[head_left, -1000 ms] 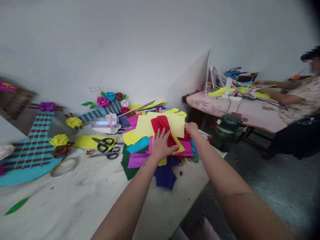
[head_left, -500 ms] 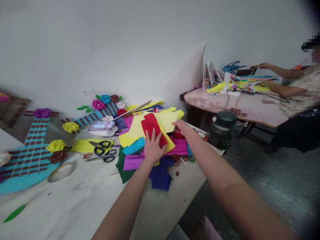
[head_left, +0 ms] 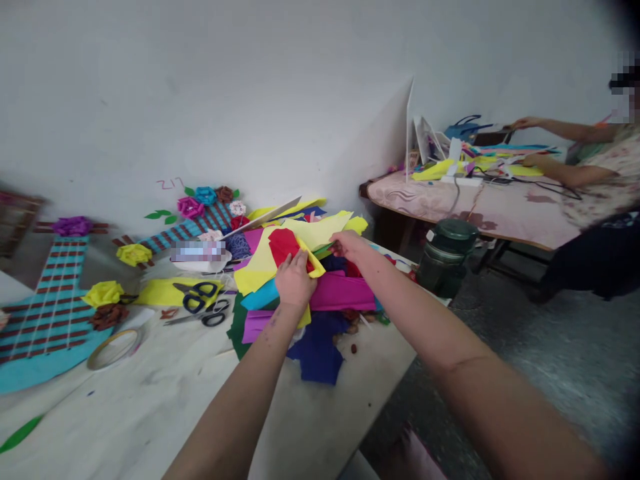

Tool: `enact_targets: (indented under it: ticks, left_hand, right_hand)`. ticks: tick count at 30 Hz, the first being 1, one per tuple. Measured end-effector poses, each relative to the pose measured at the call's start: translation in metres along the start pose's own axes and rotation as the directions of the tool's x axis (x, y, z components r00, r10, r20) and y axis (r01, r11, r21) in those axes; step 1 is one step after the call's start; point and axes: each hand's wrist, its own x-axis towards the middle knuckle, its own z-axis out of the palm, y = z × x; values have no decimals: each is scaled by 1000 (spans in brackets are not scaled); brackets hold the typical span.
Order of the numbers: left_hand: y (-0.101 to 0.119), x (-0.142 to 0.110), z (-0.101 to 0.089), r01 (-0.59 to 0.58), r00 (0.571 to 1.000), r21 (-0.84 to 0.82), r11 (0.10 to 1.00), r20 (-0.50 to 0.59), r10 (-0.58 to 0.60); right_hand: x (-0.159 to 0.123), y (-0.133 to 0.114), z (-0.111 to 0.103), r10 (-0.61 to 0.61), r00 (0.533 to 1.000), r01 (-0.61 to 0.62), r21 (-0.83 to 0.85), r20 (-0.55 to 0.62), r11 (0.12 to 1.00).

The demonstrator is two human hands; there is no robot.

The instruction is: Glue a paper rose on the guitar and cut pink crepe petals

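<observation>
Paper-sorting under way here, by the look of it! My left hand (head_left: 295,283) is down on the creased red sheet (head_left: 283,245), its fingers bent and close together over the near end; whether the thumb is gripping underneath, I can't tell. Just beneath the red lies a folded bright yellow sheet (head_left: 317,268), its lower edge tucked up beside that thumb.

Over to my right hand (head_left: 351,245), higher and to the side: thumb and fingers pinching the right-hand edge of the broad pale yellow sheet (head_left: 320,230). A thin strip of a green sheet (head_left: 324,251) shows right by the fingertips (caught in the pinch or only beneath it, I couldn't swear).

All of this sits on top of the pile, on the whitish worktop (head_left: 125,413), with a folded magenta sheet (head_left: 345,292) below my hands and a dark blue sheet (head_left: 320,360) hanging out at the near side.

So the step in hand, I judge, is parting the stacked layers. Next calls for a steady left hand on the red and a gentle right-hand pull, since thin sheets like these could crease or drag their neighbours along.
</observation>
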Motion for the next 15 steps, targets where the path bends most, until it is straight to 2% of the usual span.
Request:
enact_targets:
  ticks: [4, 8, 11, 15]
  left_hand:
    - [1, 13, -9, 43, 999, 49, 998, -12, -43]
    - [1, 18, -11, -54, 998, 64, 996, 29, 52]
    - [-5, 19, -13, -83, 996, 15, 996, 13, 83]
    - [-21, 25, -25, -96, 994, -142, 985, 37, 102]
  right_hand:
    - [-3, 0, 6, -2, 999, 4, -64, 32, 998]
    - [-6, -2, 9, -9, 999, 14, -106, 47, 994]
    - [-4, -5, 7, -15, 998, 25, -171, 61, 985]
    - [0, -3, -3, -45, 996, 67, -329, 74, 942]
